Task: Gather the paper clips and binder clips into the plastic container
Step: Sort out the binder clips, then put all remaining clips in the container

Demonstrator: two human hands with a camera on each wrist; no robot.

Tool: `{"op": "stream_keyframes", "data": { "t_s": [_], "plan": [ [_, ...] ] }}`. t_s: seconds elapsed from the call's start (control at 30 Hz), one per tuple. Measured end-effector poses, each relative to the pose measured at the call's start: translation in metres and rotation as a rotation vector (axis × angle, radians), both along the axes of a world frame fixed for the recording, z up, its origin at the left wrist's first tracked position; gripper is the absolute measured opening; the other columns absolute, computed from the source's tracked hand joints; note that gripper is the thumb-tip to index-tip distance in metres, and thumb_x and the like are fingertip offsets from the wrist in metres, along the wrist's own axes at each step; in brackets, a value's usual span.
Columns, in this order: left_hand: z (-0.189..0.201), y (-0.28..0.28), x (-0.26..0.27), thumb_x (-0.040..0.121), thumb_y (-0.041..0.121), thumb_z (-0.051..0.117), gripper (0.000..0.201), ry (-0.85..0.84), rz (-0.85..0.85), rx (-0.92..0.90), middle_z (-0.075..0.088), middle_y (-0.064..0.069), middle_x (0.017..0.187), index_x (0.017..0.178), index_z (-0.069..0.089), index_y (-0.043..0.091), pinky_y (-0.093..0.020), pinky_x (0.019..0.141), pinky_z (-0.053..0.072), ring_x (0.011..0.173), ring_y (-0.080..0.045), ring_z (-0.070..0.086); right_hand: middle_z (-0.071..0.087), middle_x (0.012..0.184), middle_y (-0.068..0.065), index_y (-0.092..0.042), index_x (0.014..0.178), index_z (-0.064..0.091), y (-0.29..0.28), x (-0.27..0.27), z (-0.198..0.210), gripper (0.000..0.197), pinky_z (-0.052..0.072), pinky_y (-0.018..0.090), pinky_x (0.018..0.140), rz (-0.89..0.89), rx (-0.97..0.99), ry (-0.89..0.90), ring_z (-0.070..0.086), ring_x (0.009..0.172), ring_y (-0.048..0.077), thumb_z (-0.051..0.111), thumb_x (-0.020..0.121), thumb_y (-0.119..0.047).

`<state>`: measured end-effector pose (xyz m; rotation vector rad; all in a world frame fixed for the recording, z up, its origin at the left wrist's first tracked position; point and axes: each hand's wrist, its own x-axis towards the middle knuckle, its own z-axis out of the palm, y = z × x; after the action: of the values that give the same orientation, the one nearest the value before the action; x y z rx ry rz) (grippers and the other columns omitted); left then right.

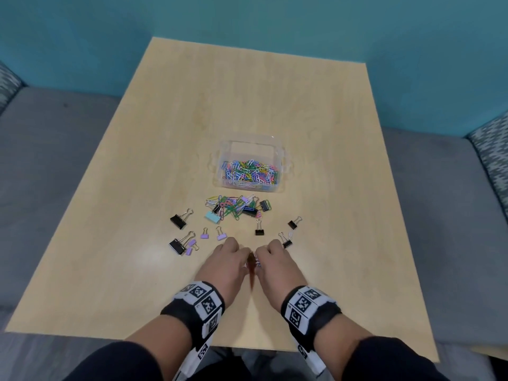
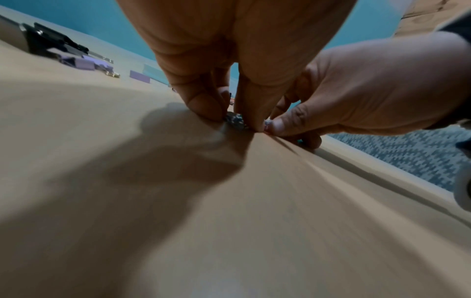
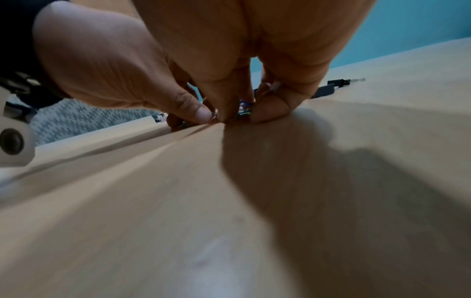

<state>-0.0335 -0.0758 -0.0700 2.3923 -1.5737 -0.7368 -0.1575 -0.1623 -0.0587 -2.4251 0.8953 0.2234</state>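
Observation:
A clear plastic container [image 1: 277,160] sits mid-table, holding many coloured paper clips [image 1: 248,173]. Just in front of it lies a loose pile of paper clips and binder clips [image 1: 236,207]. Nearer to me, my left hand [image 1: 239,254] and right hand [image 1: 261,255] meet fingertip to fingertip on the tabletop. The left wrist view shows my left hand [image 2: 233,119] pinching a small bunch of paper clips [image 2: 235,121] against the wood. My right hand [image 3: 239,116] pinches green and blue clips [image 3: 243,113] in the same spot. Most of that bunch is hidden by the fingers.
Black binder clips [image 1: 180,220] [image 1: 177,244] and small purple ones [image 1: 204,234] lie left of my hands. More black ones [image 1: 259,229] [image 1: 293,223] [image 1: 286,242] lie to the right. A teal binder clip [image 1: 213,217] sits in the pile. The wooden table [image 1: 247,92] is flanked by grey seating.

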Motion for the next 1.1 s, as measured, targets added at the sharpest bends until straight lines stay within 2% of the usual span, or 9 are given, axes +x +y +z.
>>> {"op": "stream_keyframes", "data": {
  "t_s": [0.1, 0.27, 0.37, 0.5, 0.6, 0.7, 0.87, 1.0, 1.1],
  "plan": [
    [-0.001, -0.002, 0.0, 0.088, 0.021, 0.055, 0.007, -0.043, -0.013, 0.003, 0.039, 0.002, 0.09, 0.095, 0.055, 0.022, -0.035, 0.061, 0.044, 0.072, -0.017, 0.042, 0.042, 0.11, 0.008, -0.015, 0.104, 0.048, -0.003, 0.003, 0.0, 0.019, 0.045, 0.038, 0.073, 0.049, -0.02, 0.019, 0.046, 0.093, 0.028, 0.047, 0.088, -0.005],
    [0.005, -0.006, -0.001, 0.081, 0.006, 0.053, 0.017, -0.108, -0.062, 0.052, 0.029, 0.001, 0.084, 0.09, 0.048, 0.02, -0.032, 0.056, 0.03, 0.068, -0.018, 0.03, 0.043, 0.107, 0.01, -0.013, 0.104, 0.048, -0.005, 0.005, 0.004, 0.027, 0.034, 0.033, 0.067, 0.108, -0.043, 0.073, 0.045, 0.09, 0.029, 0.046, 0.082, 0.002],
    [0.007, -0.007, 0.001, 0.079, 0.003, 0.048, 0.02, -0.093, -0.078, 0.071, 0.035, -0.001, 0.088, 0.092, 0.048, 0.019, -0.032, 0.058, 0.031, 0.07, -0.019, 0.031, 0.044, 0.105, 0.01, -0.013, 0.103, 0.048, -0.007, 0.005, 0.007, 0.032, 0.033, 0.034, 0.064, 0.147, -0.048, 0.1, 0.046, 0.086, 0.029, 0.044, 0.077, 0.006],
    [0.007, -0.006, 0.003, 0.084, 0.007, 0.052, 0.015, -0.085, -0.038, 0.078, 0.03, 0.002, 0.082, 0.084, 0.046, 0.02, -0.032, 0.056, 0.03, 0.065, -0.021, 0.034, 0.044, 0.104, 0.01, -0.012, 0.105, 0.048, -0.012, 0.003, 0.012, 0.037, 0.031, 0.035, 0.063, 0.181, -0.032, 0.105, 0.046, 0.084, 0.028, 0.045, 0.075, 0.009],
    [0.006, -0.005, 0.004, 0.088, 0.012, 0.055, 0.015, -0.042, 0.012, 0.046, 0.035, 0.002, 0.08, 0.079, 0.045, 0.018, -0.033, 0.055, 0.033, 0.063, -0.023, 0.039, 0.043, 0.098, 0.007, -0.015, 0.095, 0.044, -0.015, 0.001, 0.013, 0.032, 0.027, 0.033, 0.058, 0.183, -0.009, 0.119, 0.034, 0.073, 0.024, 0.045, 0.074, 0.009],
    [0.006, -0.003, 0.006, 0.09, 0.018, 0.056, 0.011, 0.014, 0.06, 0.035, 0.038, 0.002, 0.08, 0.082, 0.051, 0.013, -0.034, 0.057, 0.042, 0.065, -0.025, 0.048, 0.033, 0.086, -0.001, -0.021, 0.085, 0.036, -0.017, -0.001, 0.009, 0.028, 0.02, 0.03, 0.049, 0.138, 0.01, 0.112, 0.031, 0.064, 0.023, 0.049, 0.082, 0.003],
    [0.01, 0.001, 0.012, 0.091, 0.025, 0.053, 0.014, 0.136, 0.14, 0.022, 0.049, 0.001, 0.083, 0.082, 0.055, 0.015, -0.033, 0.065, 0.043, 0.073, -0.021, 0.051, 0.044, 0.086, 0.0, -0.013, 0.086, 0.05, -0.024, -0.002, 0.008, 0.008, 0.042, 0.037, 0.064, -0.001, 0.112, 0.079, 0.049, 0.073, 0.027, 0.047, 0.093, -0.015],
    [0.021, 0.001, 0.022, 0.089, 0.025, 0.057, 0.013, 0.231, 0.202, 0.007, 0.052, 0.006, 0.078, 0.077, 0.056, 0.021, -0.027, 0.062, 0.04, 0.072, -0.016, 0.053, 0.049, 0.081, -0.003, -0.019, 0.082, 0.053, -0.033, -0.006, 0.014, 0.011, 0.041, 0.033, 0.067, -0.018, 0.19, 0.006, 0.05, 0.075, 0.022, 0.051, 0.092, -0.021],
    [0.032, -0.006, 0.035, 0.085, 0.024, 0.063, 0.016, 0.369, 0.311, -0.021, 0.056, 0.005, 0.068, 0.07, 0.057, 0.025, -0.028, 0.059, 0.048, 0.062, -0.013, 0.057, 0.049, 0.077, -0.005, -0.023, 0.076, 0.051, -0.046, -0.002, 0.023, 0.014, 0.045, 0.033, 0.064, -0.049, 0.257, -0.057, 0.051, 0.068, 0.017, 0.055, 0.089, -0.019]
  ]
}}
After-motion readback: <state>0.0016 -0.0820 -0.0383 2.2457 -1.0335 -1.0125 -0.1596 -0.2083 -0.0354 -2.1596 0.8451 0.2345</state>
